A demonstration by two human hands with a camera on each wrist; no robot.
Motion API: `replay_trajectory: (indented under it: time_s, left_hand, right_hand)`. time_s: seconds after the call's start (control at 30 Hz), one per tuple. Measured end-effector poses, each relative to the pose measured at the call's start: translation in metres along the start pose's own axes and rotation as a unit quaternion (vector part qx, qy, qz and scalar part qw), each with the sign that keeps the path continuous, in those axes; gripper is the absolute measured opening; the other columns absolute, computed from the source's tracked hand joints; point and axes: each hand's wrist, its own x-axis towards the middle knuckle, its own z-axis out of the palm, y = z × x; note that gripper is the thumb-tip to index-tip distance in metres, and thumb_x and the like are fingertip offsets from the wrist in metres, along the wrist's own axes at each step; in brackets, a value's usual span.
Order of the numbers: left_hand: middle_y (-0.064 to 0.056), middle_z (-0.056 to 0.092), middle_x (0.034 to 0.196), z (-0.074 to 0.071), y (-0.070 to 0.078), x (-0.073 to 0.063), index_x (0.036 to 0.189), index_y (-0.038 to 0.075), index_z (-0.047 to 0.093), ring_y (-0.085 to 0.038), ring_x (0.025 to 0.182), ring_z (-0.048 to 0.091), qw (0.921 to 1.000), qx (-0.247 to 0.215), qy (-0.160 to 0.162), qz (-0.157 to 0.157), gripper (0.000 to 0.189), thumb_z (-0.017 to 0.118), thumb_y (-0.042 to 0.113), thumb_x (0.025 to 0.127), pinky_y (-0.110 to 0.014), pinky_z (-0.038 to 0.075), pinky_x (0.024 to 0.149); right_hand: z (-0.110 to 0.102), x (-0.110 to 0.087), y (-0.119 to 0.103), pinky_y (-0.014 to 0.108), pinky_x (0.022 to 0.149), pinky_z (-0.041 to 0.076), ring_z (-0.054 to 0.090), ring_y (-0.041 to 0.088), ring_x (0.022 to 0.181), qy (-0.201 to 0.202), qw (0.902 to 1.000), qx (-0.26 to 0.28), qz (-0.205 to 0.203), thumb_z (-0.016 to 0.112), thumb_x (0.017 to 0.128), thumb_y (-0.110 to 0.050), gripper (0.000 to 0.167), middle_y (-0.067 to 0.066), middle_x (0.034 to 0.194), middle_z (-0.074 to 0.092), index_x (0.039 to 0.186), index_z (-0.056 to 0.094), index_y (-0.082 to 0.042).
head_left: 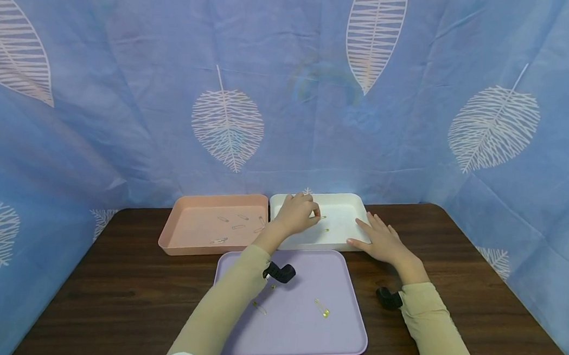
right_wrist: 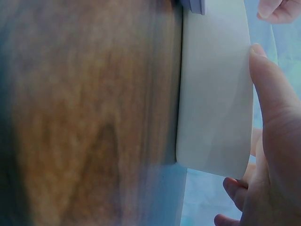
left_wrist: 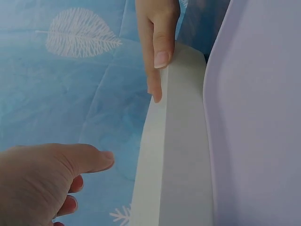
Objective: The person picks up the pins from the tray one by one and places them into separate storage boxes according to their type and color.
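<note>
My left hand (head_left: 296,215) is over the white tray (head_left: 344,200), its thumb and index finger bent together at a small gold safety pin (head_left: 323,217). In the left wrist view the left hand (left_wrist: 40,181) shows its thumb and curled fingers, and the pin is hidden there. Another gold safety pin (head_left: 327,230) lies in this tray. My right hand (head_left: 382,240) rests at the tray's right front corner with spread fingers. In the right wrist view, the thumb of the right hand (right_wrist: 277,127) touches the long rim, with the other fingers by the short end.
Left of the white tray stands a pink tray (head_left: 189,215) with several silver safety pins (head_left: 238,227). Nearer me, a lilac tray (head_left: 299,338) bears a few gold safety pins (head_left: 322,309), partly under my left forearm. A leaf-print curtain (head_left: 288,118) hangs behind the dark wooden table (head_left: 126,292).
</note>
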Motion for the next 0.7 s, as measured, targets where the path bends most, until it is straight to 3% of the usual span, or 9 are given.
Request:
replay_trajectory:
  time_s: [0.37,0.7]
  left_hand:
    - [0.007,0.055,0.085,-0.01,-0.009,-0.033,0.09,0.03,0.074,-0.013,0.076,0.04,0.9988,0.032,0.028,0.023,0.009,0.066,0.035,0.092,-0.03,0.028,0.071]
    - [0.006,0.054,0.081,-0.024,-0.019,-0.062,0.088,0.027,0.074,-0.014,0.074,0.037,0.9956,0.035,0.074,0.047,0.009,0.067,0.032,0.091,-0.032,0.026,0.073]
  right_hand:
    - [0.002,0.0,0.002,0.072,0.111,0.013,0.011,0.051,0.146,-0.002,1.0,0.006,-0.003,0.051,0.094,-0.057,0.081,0.031,0.159,0.01,0.152,0.032,-0.004]
    - [0.0,0.0,0.001,0.072,0.112,0.01,0.009,0.051,0.146,-0.01,0.9998,0.015,-0.002,0.051,0.095,-0.057,0.081,0.031,0.159,0.008,0.153,0.03,-0.004]
